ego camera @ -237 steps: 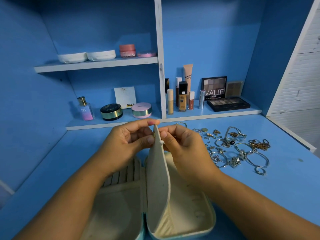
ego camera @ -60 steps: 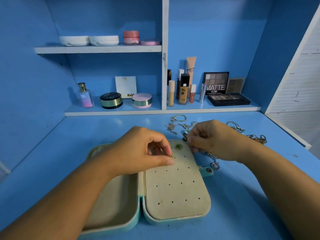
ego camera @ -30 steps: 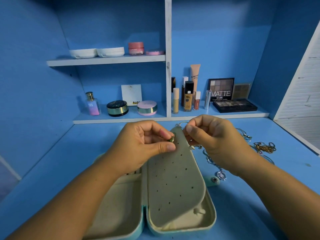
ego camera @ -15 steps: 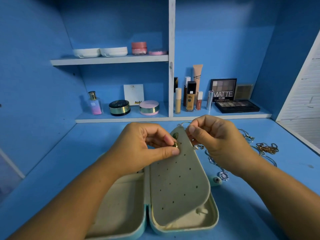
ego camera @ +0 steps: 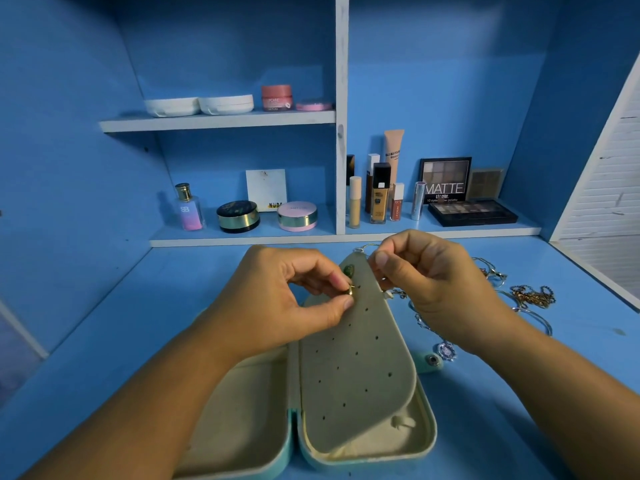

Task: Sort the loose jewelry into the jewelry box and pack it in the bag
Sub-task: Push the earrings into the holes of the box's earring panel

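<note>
Head view. Operator: Why is the perforated panel (ego camera: pixel 356 368) raised off the jewelry box (ego camera: pixel 429 441)?

Instructor: This gives access to both faces. The right hand (ego camera: pixel 433 282) has its thumb and forefinger curled on the panel's far tip. It appears to grip the tip so that the panel stands tilted above the right tray. Whether that hand also holds a backing piece cannot be determined.

Operator: And the left hand (ego camera: pixel 287 299)?

Instructor: Its thumb and forefinger pinch a small gold earring (ego camera: pixel 349 291) against the perforated face. The earring sits just below a green stud (ego camera: pixel 348 270) already seated near the tip. The step in hand is judged to be feeding the post through a hole.

Operator: Orientation?

Instructor: The box lies open at the near edge of the counter (ego camera: pixel 156 323), with its spine running near to far. The panel's long axis follows the spine, with the tip toward the far edge and the perforated face turned left. The earring's post appears to point right, into the panel, but it is too small to confirm.

Operator: Remaining stock?

Instructor: Loose jewelry (ego camera: pixel 530 296) lies toward the counter's right edge, beyond the right hand. No bag is in view.
</note>
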A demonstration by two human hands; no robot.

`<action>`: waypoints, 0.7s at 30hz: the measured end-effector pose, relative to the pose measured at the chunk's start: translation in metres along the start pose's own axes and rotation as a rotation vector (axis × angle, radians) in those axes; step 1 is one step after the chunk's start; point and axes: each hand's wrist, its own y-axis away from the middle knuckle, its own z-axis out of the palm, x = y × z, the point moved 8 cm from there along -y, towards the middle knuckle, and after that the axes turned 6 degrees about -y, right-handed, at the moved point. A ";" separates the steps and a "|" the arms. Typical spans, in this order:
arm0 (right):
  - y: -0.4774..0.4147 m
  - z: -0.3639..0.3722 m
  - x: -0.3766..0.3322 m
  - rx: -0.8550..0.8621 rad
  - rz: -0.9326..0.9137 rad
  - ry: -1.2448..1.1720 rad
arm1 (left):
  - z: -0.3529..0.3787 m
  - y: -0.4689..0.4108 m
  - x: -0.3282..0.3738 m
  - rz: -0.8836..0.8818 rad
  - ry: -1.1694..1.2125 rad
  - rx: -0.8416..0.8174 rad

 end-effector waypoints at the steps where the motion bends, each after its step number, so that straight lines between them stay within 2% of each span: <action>1: 0.000 0.000 0.001 -0.001 0.000 0.002 | 0.000 0.000 0.001 0.008 -0.014 0.003; 6: 0.000 -0.001 0.002 0.005 -0.003 -0.007 | 0.003 -0.002 0.003 0.036 -0.054 -0.020; 12: 0.002 0.006 -0.003 -0.034 -0.029 -0.138 | 0.005 -0.005 -0.020 -0.113 0.150 -0.077; 16: 0.005 0.014 -0.004 -0.085 -0.043 -0.168 | 0.009 -0.004 -0.027 -0.154 0.130 -0.179; 21: 0.007 0.023 -0.003 -0.127 -0.045 -0.200 | 0.002 -0.005 -0.031 -0.174 0.197 -0.209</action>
